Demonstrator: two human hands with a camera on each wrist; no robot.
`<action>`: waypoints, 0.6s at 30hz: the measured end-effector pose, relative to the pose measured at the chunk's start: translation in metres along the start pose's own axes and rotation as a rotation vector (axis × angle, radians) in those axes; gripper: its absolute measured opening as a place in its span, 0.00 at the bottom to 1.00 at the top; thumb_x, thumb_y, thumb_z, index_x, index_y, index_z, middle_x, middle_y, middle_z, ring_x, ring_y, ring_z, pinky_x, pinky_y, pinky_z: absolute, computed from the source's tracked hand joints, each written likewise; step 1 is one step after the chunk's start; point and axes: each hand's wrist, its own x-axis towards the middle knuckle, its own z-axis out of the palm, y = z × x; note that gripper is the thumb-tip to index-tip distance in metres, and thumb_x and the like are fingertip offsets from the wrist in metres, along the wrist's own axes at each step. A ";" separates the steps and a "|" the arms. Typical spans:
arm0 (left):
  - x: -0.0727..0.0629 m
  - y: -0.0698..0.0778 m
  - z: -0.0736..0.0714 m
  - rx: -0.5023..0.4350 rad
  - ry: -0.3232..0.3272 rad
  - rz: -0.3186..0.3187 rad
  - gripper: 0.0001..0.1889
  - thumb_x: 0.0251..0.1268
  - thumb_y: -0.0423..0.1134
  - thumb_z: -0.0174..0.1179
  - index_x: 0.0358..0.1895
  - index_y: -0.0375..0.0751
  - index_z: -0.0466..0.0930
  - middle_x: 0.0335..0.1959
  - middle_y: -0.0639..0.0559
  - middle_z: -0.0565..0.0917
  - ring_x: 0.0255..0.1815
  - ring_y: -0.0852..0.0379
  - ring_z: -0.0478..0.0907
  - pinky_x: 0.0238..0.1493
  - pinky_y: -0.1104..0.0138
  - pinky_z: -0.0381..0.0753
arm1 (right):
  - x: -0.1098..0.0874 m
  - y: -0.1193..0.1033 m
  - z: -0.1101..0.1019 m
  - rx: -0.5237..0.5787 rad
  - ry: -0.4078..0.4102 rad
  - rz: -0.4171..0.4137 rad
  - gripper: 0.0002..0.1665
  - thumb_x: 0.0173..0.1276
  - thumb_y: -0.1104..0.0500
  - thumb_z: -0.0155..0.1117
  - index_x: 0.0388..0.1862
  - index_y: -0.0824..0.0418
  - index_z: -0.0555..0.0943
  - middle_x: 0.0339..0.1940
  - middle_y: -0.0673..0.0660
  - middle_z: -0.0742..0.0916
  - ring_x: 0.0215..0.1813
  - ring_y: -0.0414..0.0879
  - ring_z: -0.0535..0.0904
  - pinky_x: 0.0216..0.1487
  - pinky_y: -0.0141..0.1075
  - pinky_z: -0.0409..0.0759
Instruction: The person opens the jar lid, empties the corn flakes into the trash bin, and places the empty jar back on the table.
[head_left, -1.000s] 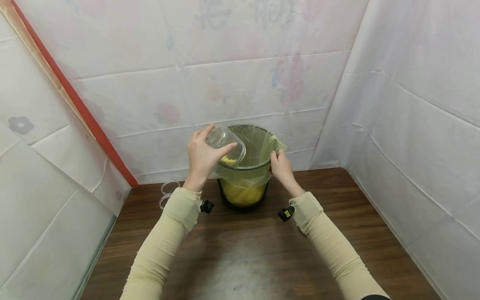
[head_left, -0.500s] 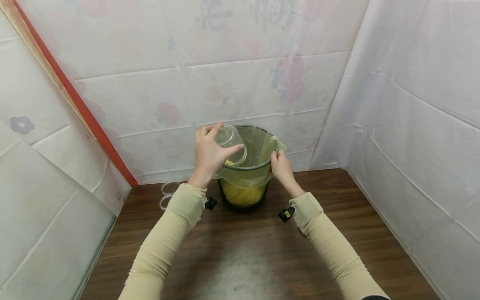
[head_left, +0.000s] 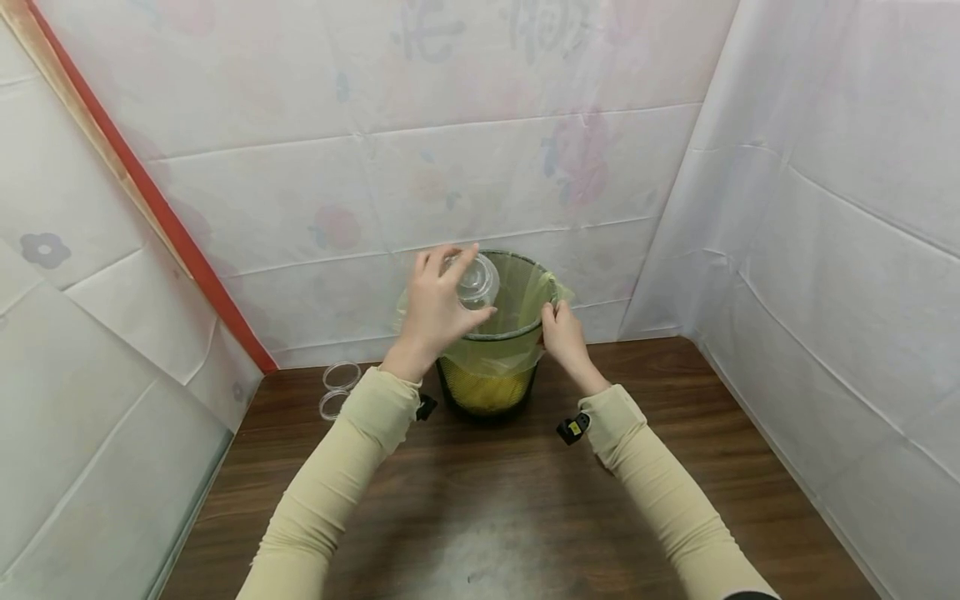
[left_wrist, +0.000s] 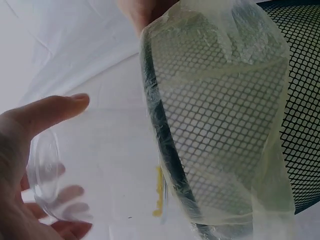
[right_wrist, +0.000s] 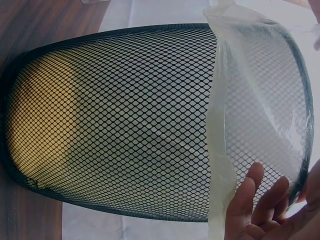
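My left hand [head_left: 435,310] grips a clear plastic jar [head_left: 480,282] from the side, tipped nearly upside down over the left part of the wastebasket's mouth. Close to the rim, the left wrist view shows a few yellow bits [left_wrist: 159,192] inside the jar's mouth. The black mesh wastebasket [head_left: 459,385] stands upright, lined with a thin pale yellow-green bag [head_left: 517,287] folded over its rim. On the right side my right hand [head_left: 564,340] holds the wastebasket's rim through the bag. A yellow mass [right_wrist: 42,115] shows through the mesh at the bottom.
Two clear round lids [head_left: 342,375] lie on the brown wooden table [head_left: 600,517] left of the wastebasket, partly behind the left sleeve. White patterned sheeting [head_left: 300,200] walls the table at the back and both sides, with a red strip [head_left: 187,250] in the left corner.
My left hand has moved right and tipped the jar further, so its base now faces up. Yellow bits seen in it earlier have mostly left the head view. The right hand stays put.
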 end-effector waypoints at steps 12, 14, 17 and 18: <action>-0.004 -0.003 0.004 0.116 -0.018 0.484 0.41 0.41 0.36 0.74 0.66 0.44 0.69 0.63 0.40 0.69 0.61 0.41 0.62 0.64 0.52 0.61 | 0.000 0.000 0.000 -0.001 0.002 -0.009 0.19 0.76 0.50 0.33 0.29 0.59 0.63 0.21 0.57 0.76 0.21 0.47 0.75 0.25 0.37 0.77; -0.003 -0.003 0.005 0.112 0.006 0.491 0.41 0.41 0.36 0.73 0.66 0.43 0.69 0.62 0.39 0.69 0.60 0.41 0.62 0.63 0.52 0.62 | 0.000 0.000 0.000 0.005 -0.003 -0.012 0.19 0.77 0.50 0.33 0.30 0.59 0.63 0.21 0.57 0.76 0.21 0.47 0.75 0.25 0.37 0.77; 0.000 -0.003 0.005 0.094 0.054 0.450 0.43 0.38 0.40 0.76 0.65 0.42 0.70 0.60 0.38 0.71 0.56 0.40 0.64 0.59 0.52 0.64 | 0.000 0.000 -0.001 0.010 -0.011 -0.020 0.19 0.77 0.50 0.33 0.30 0.59 0.64 0.21 0.58 0.76 0.21 0.48 0.75 0.26 0.37 0.77; 0.000 -0.003 0.005 0.086 0.066 0.426 0.44 0.37 0.41 0.77 0.65 0.41 0.70 0.59 0.38 0.71 0.55 0.40 0.64 0.58 0.53 0.65 | 0.000 0.000 0.000 0.013 -0.011 -0.022 0.19 0.77 0.50 0.33 0.30 0.59 0.64 0.21 0.58 0.77 0.21 0.48 0.75 0.26 0.37 0.77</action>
